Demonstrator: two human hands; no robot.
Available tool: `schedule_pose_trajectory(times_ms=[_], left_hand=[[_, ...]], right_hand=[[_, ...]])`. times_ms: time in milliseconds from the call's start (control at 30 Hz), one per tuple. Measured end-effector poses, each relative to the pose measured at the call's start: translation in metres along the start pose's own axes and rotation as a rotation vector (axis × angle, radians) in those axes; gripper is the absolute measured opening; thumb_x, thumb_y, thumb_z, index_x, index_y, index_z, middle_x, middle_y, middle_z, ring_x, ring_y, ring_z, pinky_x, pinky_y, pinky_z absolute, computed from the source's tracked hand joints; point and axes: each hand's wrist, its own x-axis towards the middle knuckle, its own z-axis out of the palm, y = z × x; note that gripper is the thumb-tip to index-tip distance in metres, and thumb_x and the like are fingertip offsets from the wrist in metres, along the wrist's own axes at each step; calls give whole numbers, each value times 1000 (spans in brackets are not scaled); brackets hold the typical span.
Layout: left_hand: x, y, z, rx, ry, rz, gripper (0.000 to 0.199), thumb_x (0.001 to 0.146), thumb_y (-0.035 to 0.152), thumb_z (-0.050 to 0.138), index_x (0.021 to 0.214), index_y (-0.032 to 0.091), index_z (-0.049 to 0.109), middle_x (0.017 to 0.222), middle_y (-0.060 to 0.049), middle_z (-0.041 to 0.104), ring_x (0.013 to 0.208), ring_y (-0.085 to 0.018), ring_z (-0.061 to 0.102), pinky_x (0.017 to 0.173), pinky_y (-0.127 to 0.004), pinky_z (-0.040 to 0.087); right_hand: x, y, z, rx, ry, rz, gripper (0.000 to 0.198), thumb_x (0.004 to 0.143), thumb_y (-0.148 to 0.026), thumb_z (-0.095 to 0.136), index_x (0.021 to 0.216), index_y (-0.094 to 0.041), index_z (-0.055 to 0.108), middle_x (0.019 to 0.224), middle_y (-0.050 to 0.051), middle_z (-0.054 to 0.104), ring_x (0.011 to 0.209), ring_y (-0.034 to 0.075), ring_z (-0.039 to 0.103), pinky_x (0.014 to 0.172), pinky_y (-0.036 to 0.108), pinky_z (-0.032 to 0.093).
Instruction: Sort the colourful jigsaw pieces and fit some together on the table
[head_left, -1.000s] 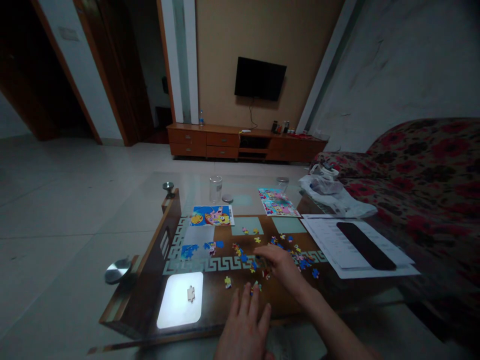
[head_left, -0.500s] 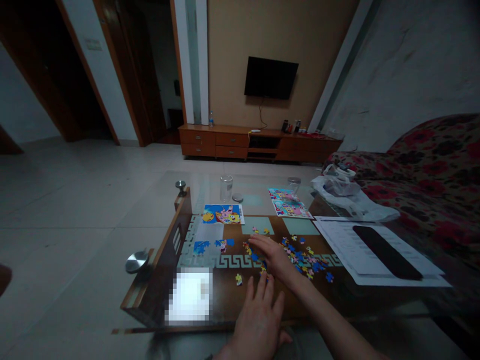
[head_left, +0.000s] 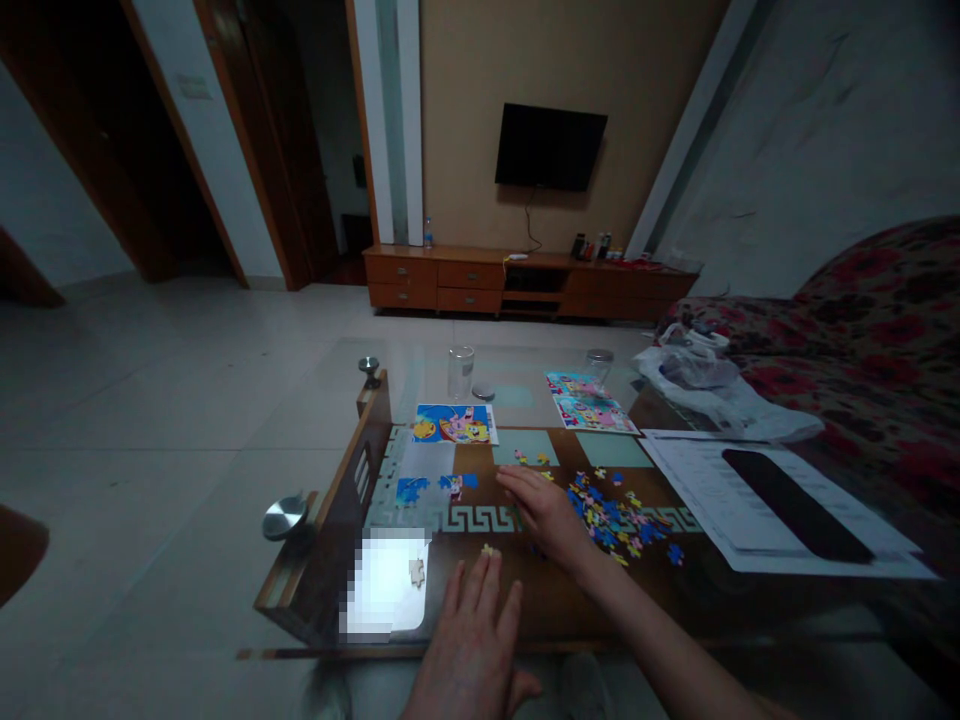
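My left hand (head_left: 476, 620) lies low over the glass table with its fingers spread. Its fingertips touch a yellow puzzle piece (head_left: 487, 550). Farther in, my right hand (head_left: 544, 510) is stretched out flat, palm down, beside a heap of loose puzzle pieces (head_left: 611, 515); whatever lies under its palm is hidden. A few joined blue pieces (head_left: 412, 489) and another small joined group (head_left: 459, 484) sit to the left of it. Behind these is a cartoon picture card (head_left: 455, 424). One piece (head_left: 417, 573) rests face down at the left, by a bright blurred patch.
A glass jar (head_left: 460, 372) and its lid (head_left: 484, 391) stand at the back, with a second jar (head_left: 599, 366) near a picture sheet (head_left: 589, 402). On the right are papers (head_left: 697, 500), a black flat case (head_left: 795, 505) and a plastic bag (head_left: 739, 395).
My left hand has slid left, to the yellow piece. My right hand has stayed nearly in place, and the pieces between the two hands are now out of sight. The view has shifted slightly.
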Motion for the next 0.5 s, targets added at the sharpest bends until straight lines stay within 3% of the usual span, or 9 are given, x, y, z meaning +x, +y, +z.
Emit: schedule_pose_trajectory(times_ms=[233, 500], left_hand=[[-8, -4, 10, 43, -32, -43, 84, 75, 64, 65, 136, 10, 49, 145, -26, 36, 134, -41, 36, 105, -61, 39], [-7, -2, 6, 33, -70, -56, 82, 76, 69, 60, 138, 17, 48, 148, -25, 30, 136, -42, 34, 103, -64, 38]], right_hand=[[-8, -19, -13, 38, 22, 22, 38, 88, -6, 47, 116, -23, 67, 118, 8, 69, 111, 21, 63, 97, 42, 53], [-20, -44, -13, 44, -101, 99, 30, 85, -3, 55, 104, -22, 68, 106, 7, 71, 96, 21, 66, 84, 38, 56]])
